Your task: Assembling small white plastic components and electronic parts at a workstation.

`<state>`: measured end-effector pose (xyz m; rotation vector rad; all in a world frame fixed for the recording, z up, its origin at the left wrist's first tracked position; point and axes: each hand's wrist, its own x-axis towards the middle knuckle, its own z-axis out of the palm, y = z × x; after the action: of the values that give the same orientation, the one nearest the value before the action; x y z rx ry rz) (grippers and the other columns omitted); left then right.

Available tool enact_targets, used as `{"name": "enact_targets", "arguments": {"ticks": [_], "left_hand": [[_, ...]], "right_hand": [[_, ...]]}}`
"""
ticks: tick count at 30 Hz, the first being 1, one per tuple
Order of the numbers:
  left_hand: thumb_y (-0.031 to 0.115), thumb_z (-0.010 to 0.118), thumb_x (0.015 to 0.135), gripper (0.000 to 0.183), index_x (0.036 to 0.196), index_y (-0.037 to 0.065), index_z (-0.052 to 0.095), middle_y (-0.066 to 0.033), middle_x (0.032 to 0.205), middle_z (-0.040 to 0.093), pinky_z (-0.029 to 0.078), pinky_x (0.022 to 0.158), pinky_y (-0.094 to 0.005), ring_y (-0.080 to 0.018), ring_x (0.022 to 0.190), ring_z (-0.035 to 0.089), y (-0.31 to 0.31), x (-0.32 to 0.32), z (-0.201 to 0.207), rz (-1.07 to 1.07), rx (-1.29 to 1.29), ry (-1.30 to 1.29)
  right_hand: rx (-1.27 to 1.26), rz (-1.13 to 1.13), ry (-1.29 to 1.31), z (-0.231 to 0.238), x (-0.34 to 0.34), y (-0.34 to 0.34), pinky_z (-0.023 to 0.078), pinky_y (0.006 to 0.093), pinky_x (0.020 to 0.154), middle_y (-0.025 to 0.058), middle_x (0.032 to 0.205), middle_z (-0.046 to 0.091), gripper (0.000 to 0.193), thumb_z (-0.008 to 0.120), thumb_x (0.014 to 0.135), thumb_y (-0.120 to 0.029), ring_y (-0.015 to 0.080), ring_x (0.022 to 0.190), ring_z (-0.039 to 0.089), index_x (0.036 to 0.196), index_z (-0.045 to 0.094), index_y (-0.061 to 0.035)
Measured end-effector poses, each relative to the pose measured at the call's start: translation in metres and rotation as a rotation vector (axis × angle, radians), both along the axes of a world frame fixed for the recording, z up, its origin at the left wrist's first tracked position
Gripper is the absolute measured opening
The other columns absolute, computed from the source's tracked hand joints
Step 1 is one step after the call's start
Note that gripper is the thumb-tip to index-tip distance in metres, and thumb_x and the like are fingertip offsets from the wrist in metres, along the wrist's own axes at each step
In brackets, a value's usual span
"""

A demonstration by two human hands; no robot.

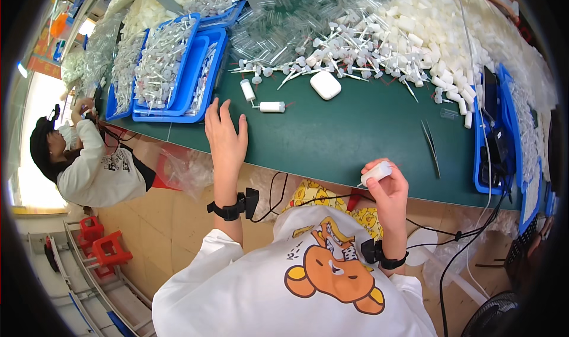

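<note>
My left hand (226,137) rests at the table's front edge with its fingers spread and nothing in them. Just beyond its fingertips are two small white cylinders with clear ends, one tilted (247,90) and one lying flat (272,106). Between the fingers and thumb of my right hand (389,189) is another small white cylinder (376,173), held over the front edge. A thin tip shows at its lower left end. Farther back are a white rounded case (325,85) and a heap of white stems with round grey heads (349,53).
Blue trays (222,70) of stems stand at the left. Clear tubes (278,29) and white cylinders (415,23) are piled at the back. Metal tweezers (431,149) lie right of my right hand. A blue bin (479,159) with cables stands far right. Another person (98,159) is at the left.
</note>
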<state>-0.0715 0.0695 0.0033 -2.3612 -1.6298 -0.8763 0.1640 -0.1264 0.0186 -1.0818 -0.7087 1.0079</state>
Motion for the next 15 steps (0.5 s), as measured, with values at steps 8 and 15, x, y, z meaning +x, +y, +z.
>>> {"name": "enact_targets", "arguments": {"ticks": [8,15], "left_hand": [[0.003,0.059,0.078,0.032,0.109,-0.001,0.052,-0.0121,0.085,0.052,0.045,0.067,-0.0338,-0.0225,0.071,0.054,0.0066,-0.0011,-0.0030,0.009,-0.136,-0.266],[0.010,0.067,0.075,0.034,0.106,-0.001,0.057,-0.0084,0.079,0.050,0.046,0.063,-0.0297,-0.0165,0.062,0.051,0.0045,-0.0015,0.0030,0.181,-0.154,-0.255]], "right_hand": [[-0.067,-0.004,0.007,0.0013,0.0025,-0.0035,0.045,0.0302,0.081,0.0096,0.096,0.058,0.026,0.061,0.075,0.009,0.0179,0.093,0.057,0.100,0.057,0.0036],[-0.063,0.014,-0.020,-0.0020,0.0070,-0.0065,0.046,0.0311,0.082,0.0099,0.097,0.058,0.028,0.061,0.075,0.009,0.0185,0.094,0.058,0.101,0.057,0.0039]]}}
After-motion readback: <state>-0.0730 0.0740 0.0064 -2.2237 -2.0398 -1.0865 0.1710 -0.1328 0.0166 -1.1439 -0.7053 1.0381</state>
